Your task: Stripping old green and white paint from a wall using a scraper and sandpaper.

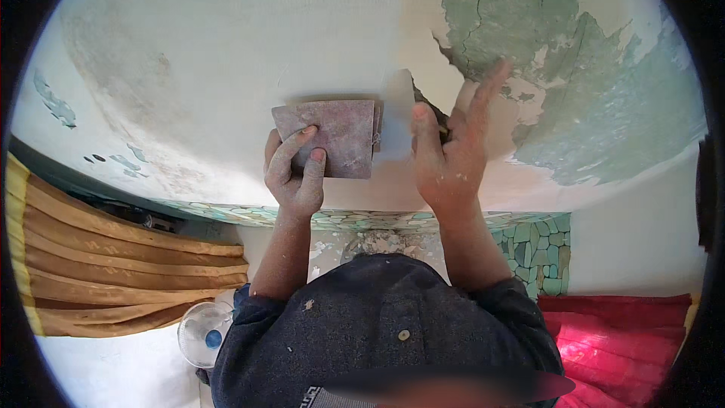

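My left hand (295, 170) grips a square, dusty purplish-brown plate (343, 136) by its left and lower side, index finger and thumb on its face. A second flat layer shows behind its right edge, with a whitish bit stuck there. My right hand (457, 159) is to the right, before the wall, its index finger stretched upward and slightly blurred. Between thumb and fingers is a thin, dark-edged tool like a scraper (430, 106), mostly hidden by the hand. The wall (226, 38) behind is pale and smooth, with peeled greenish patches (513, 15) and a crack at the upper right.
Green stone-pattern cladding (532, 253) runs along the wall's lower part. Pale debris (393, 243) lies below, in front of my body. A brown-gold curtain (121, 249) hangs at left above a fan (204, 336); a red curtain (619, 344) hangs at right.
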Motion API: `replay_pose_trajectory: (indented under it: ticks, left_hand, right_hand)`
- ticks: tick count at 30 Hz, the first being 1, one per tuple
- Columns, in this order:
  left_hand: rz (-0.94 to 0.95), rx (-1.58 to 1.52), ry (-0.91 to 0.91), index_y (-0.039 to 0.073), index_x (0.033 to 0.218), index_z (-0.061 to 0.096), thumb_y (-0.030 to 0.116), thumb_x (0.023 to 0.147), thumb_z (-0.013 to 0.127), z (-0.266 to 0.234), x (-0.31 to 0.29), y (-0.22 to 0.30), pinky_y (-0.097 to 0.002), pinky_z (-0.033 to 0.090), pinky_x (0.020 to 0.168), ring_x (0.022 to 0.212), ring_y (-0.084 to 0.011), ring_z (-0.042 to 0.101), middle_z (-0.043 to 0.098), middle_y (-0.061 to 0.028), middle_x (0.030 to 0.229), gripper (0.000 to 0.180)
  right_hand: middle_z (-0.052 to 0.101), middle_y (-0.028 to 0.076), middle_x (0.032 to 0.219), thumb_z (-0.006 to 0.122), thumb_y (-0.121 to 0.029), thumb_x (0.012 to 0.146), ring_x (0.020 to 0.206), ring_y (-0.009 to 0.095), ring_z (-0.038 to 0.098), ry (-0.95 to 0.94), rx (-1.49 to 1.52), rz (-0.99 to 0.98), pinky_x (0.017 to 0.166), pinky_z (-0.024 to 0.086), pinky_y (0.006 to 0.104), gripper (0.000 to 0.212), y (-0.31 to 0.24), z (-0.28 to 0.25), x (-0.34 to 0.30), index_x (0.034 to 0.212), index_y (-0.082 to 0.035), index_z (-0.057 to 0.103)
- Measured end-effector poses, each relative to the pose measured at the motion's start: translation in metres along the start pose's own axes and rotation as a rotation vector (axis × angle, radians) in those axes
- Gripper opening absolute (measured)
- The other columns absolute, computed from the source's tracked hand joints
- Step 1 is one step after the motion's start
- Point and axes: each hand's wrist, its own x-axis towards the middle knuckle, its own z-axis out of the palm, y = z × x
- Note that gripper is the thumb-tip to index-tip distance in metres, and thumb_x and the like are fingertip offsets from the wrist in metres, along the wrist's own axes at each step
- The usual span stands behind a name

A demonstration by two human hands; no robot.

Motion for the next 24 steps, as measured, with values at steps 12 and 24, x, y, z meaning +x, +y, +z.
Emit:
replay_pose_trajectory:
  ticks: [12,24]
  left_hand:
    - [0.051,-0.025,0.042,-0.001,0.109,0.066,0.006,0.083,0.068,-0.015,0.012,-0.013,-0.0318,0.046,0.078,0.091,-0.0241,0.058,0.060,-0.0160,0.103,0.027]
    - [0.142,-0.040,0.025,-0.001,0.107,0.067,0.004,0.081,0.068,-0.018,0.020,-0.028,-0.0327,0.047,0.076,0.088,-0.0253,0.060,0.062,-0.0175,0.103,0.027]
  right_hand:
    - [0.052,0.027,0.132,0.054,-0.001,0.095,0.079,0.014,0.061,-0.003,-0.058,-0.076,0.063,0.051,0.0246,0.082,0.009,0.017,-0.001,0.152,0.003,-0.005]
    - [0.016,0.035,0.153,0.057,-0.008,0.093,0.134,0.041,0.042,-0.153,-0.148,0.087,0.096,0.048,0.0360,0.083,-0.014,-0.012,0.001,0.152,0.004,0.000]
